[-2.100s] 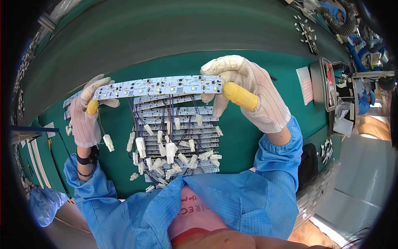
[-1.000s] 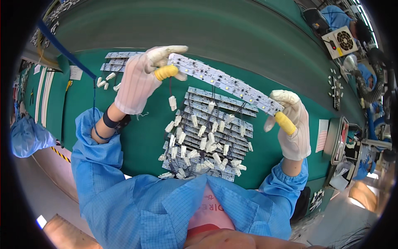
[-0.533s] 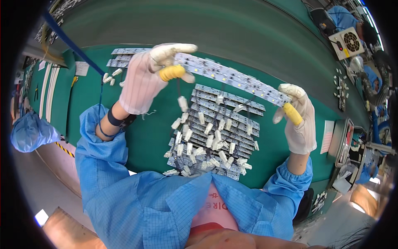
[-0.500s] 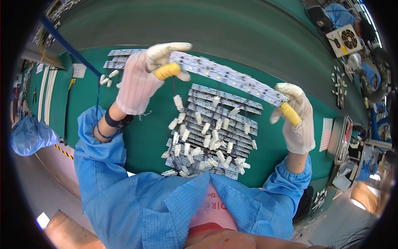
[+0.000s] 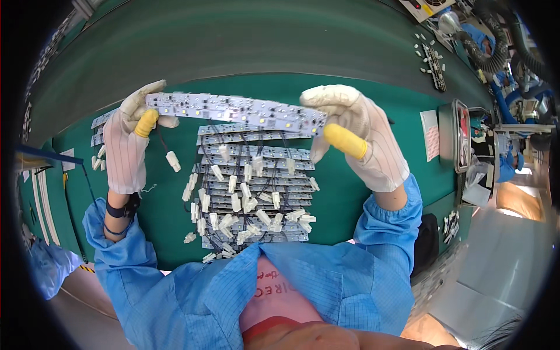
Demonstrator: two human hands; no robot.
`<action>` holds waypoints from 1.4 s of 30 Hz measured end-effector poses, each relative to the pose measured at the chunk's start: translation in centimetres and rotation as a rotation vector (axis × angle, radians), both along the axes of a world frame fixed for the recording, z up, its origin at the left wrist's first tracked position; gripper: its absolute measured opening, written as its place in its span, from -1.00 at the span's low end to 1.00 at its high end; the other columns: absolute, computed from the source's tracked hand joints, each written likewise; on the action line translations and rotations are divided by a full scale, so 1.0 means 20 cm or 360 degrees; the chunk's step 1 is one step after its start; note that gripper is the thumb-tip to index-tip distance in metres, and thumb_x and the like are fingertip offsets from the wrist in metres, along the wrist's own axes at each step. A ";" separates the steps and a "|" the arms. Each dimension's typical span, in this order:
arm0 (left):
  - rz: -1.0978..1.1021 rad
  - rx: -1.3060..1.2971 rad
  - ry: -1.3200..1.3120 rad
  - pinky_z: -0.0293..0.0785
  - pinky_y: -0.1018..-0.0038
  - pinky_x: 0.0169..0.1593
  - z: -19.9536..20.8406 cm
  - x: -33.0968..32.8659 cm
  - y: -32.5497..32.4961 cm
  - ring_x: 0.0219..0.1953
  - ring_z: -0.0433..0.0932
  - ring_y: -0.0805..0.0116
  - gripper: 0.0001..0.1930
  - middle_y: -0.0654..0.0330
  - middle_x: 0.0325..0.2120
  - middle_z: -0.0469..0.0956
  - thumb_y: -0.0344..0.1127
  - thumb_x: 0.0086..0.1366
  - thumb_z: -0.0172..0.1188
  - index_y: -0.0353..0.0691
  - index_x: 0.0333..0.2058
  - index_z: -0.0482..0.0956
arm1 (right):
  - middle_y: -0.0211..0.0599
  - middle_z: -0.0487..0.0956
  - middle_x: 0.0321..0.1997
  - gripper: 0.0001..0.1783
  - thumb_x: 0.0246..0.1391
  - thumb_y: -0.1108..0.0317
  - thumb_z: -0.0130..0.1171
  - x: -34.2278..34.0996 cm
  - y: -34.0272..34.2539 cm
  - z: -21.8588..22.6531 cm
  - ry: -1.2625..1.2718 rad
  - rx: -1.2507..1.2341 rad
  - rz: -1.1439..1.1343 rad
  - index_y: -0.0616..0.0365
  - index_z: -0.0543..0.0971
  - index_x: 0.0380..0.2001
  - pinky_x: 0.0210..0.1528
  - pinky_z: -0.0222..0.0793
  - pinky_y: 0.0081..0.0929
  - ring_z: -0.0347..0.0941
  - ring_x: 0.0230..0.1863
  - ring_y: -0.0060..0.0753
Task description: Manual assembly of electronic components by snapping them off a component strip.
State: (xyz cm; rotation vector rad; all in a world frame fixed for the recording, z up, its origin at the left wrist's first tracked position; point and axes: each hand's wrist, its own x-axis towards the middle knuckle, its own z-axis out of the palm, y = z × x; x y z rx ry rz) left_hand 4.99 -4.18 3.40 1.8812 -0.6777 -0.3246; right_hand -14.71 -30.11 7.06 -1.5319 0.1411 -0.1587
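Note:
An LED circuit board strip, long and pale with small yellow LEDs, is held up level between my two gloved hands. My left hand grips its left end, the yellow-covered thumb on the front face. At the right end my right hand pinches the strip, also with a yellow thumb cover. A white connector dangles on a dark wire near my left hand. Below the held strip lie several more LED strips in overlapping rows, with white connectors strewn over them.
More LED strips lie behind my left wrist. A dark green conveyor belt runs along the far side of the green mat. To the right are a printed sheet and a metal tray. A blue cord hangs at the left.
The view has shifted, so the scene sits further left. The held strip has turned from sloping down to the right to nearly level. Both hands still grip its ends.

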 end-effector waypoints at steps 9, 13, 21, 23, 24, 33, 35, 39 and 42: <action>-0.0241 -0.0382 0.0108 0.42 0.64 -0.14 0.01 -0.07 0.06 -0.33 0.59 0.54 -0.54 0.16 -0.45 0.65 -0.28 0.29 0.19 -0.38 0.11 0.42 | -0.34 0.54 -0.47 -0.21 0.03 -0.23 0.21 0.04 -0.05 -0.04 -0.0018 -0.0518 -0.0081 0.28 0.42 0.04 -0.33 0.30 -0.63 0.43 -0.47 -0.55; -0.0621 -0.0738 -0.0124 0.24 0.38 0.24 0.01 -0.08 0.03 -0.30 0.58 0.54 -0.43 0.18 -0.48 0.67 -0.15 0.24 0.24 -0.35 0.15 0.39 | -0.37 0.52 -0.50 -0.51 0.25 0.08 0.07 0.07 -0.05 -0.11 0.0133 -0.0329 -0.0229 0.27 0.43 0.04 -0.31 0.32 -0.61 0.43 -0.44 -0.57; -0.0297 -0.0049 -0.0440 0.39 0.39 0.01 -0.04 0.02 0.08 -0.36 0.58 0.30 -0.78 0.12 -0.37 0.65 -0.31 0.30 0.13 -0.22 -0.13 0.58 | -0.33 0.51 -0.50 -0.42 0.25 -0.11 0.00 0.06 -0.09 -0.14 0.0247 -0.0244 -0.0204 0.27 0.43 -0.05 -0.37 0.39 -0.62 0.45 -0.51 -0.52; -0.0291 -0.0180 -0.0282 0.43 0.38 -0.20 -0.08 0.01 0.07 -0.41 0.57 0.17 -0.81 0.12 -0.40 0.64 -0.44 0.26 0.11 -0.25 -0.15 0.57 | -0.30 0.52 -0.48 -0.36 0.19 -0.21 0.03 0.04 -0.11 -0.13 0.0235 -0.0352 -0.0182 0.26 0.43 -0.10 -0.43 0.42 -0.60 0.46 -0.54 -0.50; -0.0227 -0.0076 -0.0307 0.44 0.46 -0.14 -0.09 0.03 0.06 -0.34 0.60 0.31 -0.77 0.12 -0.33 0.65 -0.32 0.33 0.08 -0.29 -0.13 0.57 | -0.30 0.52 -0.48 -0.30 0.13 -0.26 0.07 0.03 -0.09 -0.11 0.0184 -0.0379 -0.0139 0.26 0.42 -0.11 -0.45 0.43 -0.60 0.46 -0.54 -0.49; -0.0066 0.0034 -0.0198 0.43 0.48 -0.18 -0.05 0.02 0.01 -0.33 0.57 0.36 -0.75 0.09 -0.25 0.65 -0.41 0.26 0.13 -0.28 -0.09 0.58 | -0.23 0.55 -0.48 -0.39 0.11 -0.10 0.19 0.01 -0.08 -0.11 0.0049 -0.0419 0.0028 0.31 0.46 -0.11 -0.47 0.42 -0.56 0.50 -0.55 -0.43; -0.0100 -0.0138 -0.0041 0.43 0.47 -0.15 -0.02 -0.02 -0.03 -0.32 0.58 0.33 -0.72 0.11 -0.23 0.64 -0.38 0.28 0.12 -0.27 -0.05 0.55 | -0.23 0.55 -0.50 -0.41 0.13 -0.09 0.16 0.01 -0.05 -0.11 0.0011 -0.0089 -0.0031 0.32 0.47 -0.12 -0.48 0.41 -0.55 0.49 -0.57 -0.42; -0.0274 0.0249 -0.1051 0.42 0.40 -0.07 -0.02 0.00 0.03 -0.25 0.58 0.22 -0.68 0.14 -0.16 0.62 -0.27 0.39 0.00 -0.25 0.05 0.49 | -0.25 0.52 -0.58 -0.42 0.20 -0.07 0.09 0.03 -0.10 -0.14 0.0120 0.0491 0.0034 0.37 0.48 -0.16 -0.54 0.39 -0.50 0.45 -0.63 -0.40; -0.0233 0.0171 -0.0598 0.38 0.40 -0.10 -0.04 0.00 0.08 -0.28 0.54 0.24 -0.63 0.22 -0.47 0.67 -0.18 0.47 -0.17 -0.25 0.01 0.51 | -0.28 0.50 -0.59 -0.39 0.20 -0.10 0.07 0.02 -0.12 -0.18 0.0063 0.0490 0.0047 0.39 0.48 -0.16 -0.58 0.35 -0.50 0.42 -0.64 -0.42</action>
